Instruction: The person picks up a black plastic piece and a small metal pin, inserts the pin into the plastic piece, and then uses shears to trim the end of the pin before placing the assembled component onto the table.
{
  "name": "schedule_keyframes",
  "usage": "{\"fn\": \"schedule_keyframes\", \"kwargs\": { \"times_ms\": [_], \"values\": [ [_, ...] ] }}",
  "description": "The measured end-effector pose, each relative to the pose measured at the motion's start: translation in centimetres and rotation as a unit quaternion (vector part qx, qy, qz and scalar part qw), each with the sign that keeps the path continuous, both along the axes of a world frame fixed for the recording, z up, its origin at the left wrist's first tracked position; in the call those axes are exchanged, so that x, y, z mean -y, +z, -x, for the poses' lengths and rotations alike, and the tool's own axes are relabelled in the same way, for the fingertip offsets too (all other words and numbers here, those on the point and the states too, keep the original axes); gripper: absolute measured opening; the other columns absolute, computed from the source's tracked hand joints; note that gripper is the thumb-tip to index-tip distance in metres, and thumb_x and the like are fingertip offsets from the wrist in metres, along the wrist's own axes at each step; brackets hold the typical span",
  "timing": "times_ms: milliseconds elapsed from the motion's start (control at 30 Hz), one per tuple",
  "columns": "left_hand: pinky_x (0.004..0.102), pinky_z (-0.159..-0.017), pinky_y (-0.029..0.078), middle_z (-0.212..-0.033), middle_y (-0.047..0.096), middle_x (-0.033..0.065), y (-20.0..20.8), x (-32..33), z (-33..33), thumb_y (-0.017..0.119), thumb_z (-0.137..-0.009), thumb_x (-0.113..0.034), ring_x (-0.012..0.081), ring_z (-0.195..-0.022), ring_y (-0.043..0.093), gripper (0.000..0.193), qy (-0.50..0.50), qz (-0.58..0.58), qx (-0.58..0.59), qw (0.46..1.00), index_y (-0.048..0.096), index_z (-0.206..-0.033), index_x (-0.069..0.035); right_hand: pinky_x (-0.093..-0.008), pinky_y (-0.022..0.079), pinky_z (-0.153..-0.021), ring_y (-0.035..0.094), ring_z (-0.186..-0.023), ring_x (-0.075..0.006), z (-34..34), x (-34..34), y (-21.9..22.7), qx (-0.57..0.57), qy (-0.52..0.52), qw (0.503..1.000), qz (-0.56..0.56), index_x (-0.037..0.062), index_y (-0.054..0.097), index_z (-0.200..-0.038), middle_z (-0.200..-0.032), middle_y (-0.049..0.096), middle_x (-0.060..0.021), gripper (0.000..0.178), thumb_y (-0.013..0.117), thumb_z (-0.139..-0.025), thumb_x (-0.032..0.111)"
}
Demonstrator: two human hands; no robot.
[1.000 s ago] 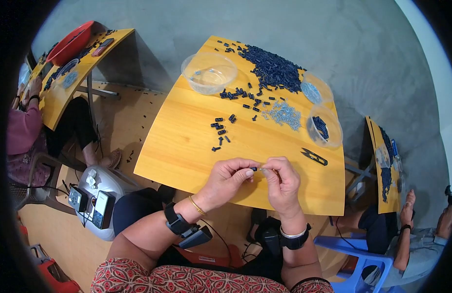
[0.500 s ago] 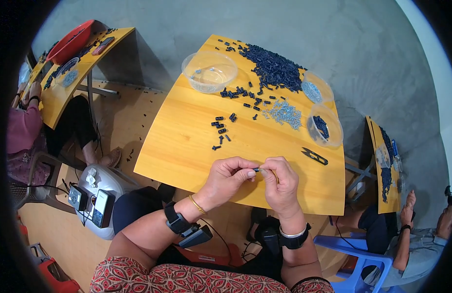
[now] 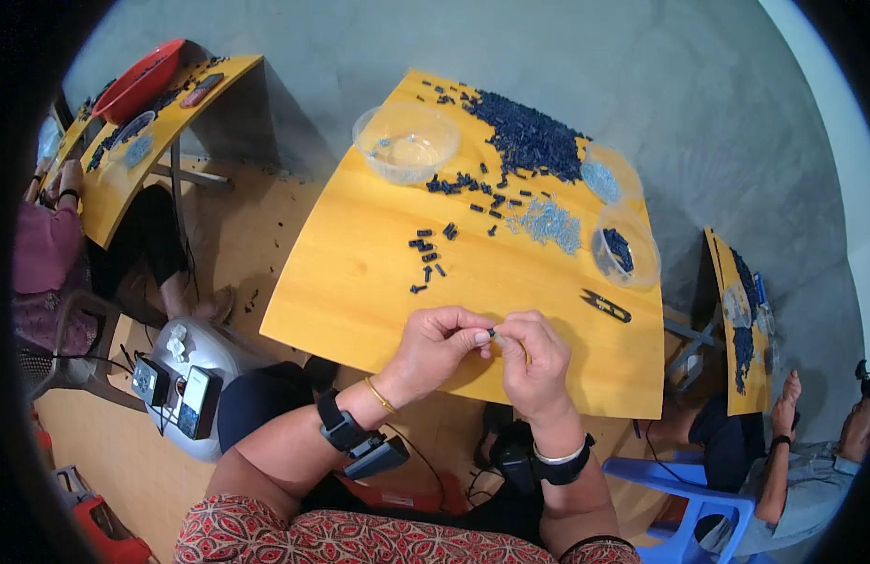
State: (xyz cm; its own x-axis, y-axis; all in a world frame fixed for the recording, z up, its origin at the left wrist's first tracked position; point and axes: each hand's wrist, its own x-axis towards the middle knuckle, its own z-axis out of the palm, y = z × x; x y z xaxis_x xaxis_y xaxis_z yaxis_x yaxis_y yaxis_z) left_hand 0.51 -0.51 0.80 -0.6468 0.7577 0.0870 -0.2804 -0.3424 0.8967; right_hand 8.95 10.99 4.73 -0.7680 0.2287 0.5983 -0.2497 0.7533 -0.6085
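Over the table's near edge, my two hands meet. My left hand (image 3: 437,346) is closed, pinching a small dark plastic piece (image 3: 491,332) between thumb and fingertips. Against the piece's other end press the pinched thumb and forefinger of my right hand (image 3: 536,362); anything inside them is too small to make out. Beyond the hands lies a loose group of short black pieces (image 3: 423,244), some cylinder-like. Farther off are a big heap of dark pieces (image 3: 529,136) and a pile of small silvery parts (image 3: 552,226). Black thread snips (image 3: 606,305) rest to the right.
On the yellow table (image 3: 341,273) stand a large clear bowl (image 3: 407,164) at far left, a clear tub of silvery parts (image 3: 604,179) and a clear tub of dark pieces (image 3: 623,256) at right. Other people sit at tables on both sides. A grey stool (image 3: 223,352) holds devices.
My fingertips have drawn closer together around the small piece, so less of it shows. My right hand has shifted slightly left; the things on the table lie as before.
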Motion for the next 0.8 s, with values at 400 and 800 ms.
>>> {"fn": "schedule_keyframes", "kwargs": {
  "times_ms": [400, 800],
  "values": [
    [0.0211, -0.063, 0.046, -0.074, 0.06, 0.0047, -0.1, -0.3, -0.2, 0.053, -0.083, -0.003, 0.0085, -0.066, 0.055, 0.011, 0.023, -0.033, 0.04, 0.998, 0.06, -0.09, 0.003, -0.0303, 0.045, -0.059, 0.056, -0.069, -0.0258, -0.5, 0.4, 0.0, 0.03, -0.014, 0.999, -0.023, -0.0001, 0.056, -0.093, -0.076, 0.055, -0.0129, 0.018, 0.053, -0.076, -0.004],
    [0.02, -0.064, 0.045, -0.076, 0.06, 0.0029, -0.2, 0.3, 0.0, 0.057, -0.082, -0.008, 0.0076, -0.067, 0.055, 0.012, -0.04, -0.022, 0.028, 0.999, 0.06, -0.09, 0.001, -0.0338, 0.045, -0.06, 0.056, -0.067, -0.0302, 4.3, -4.2, 1.3, 0.14, -0.009, 0.989, -0.044, -0.0013, 0.056, -0.086, -0.074, 0.057, -0.0163, 0.011, 0.052, -0.077, 0.002]
  ]
}}
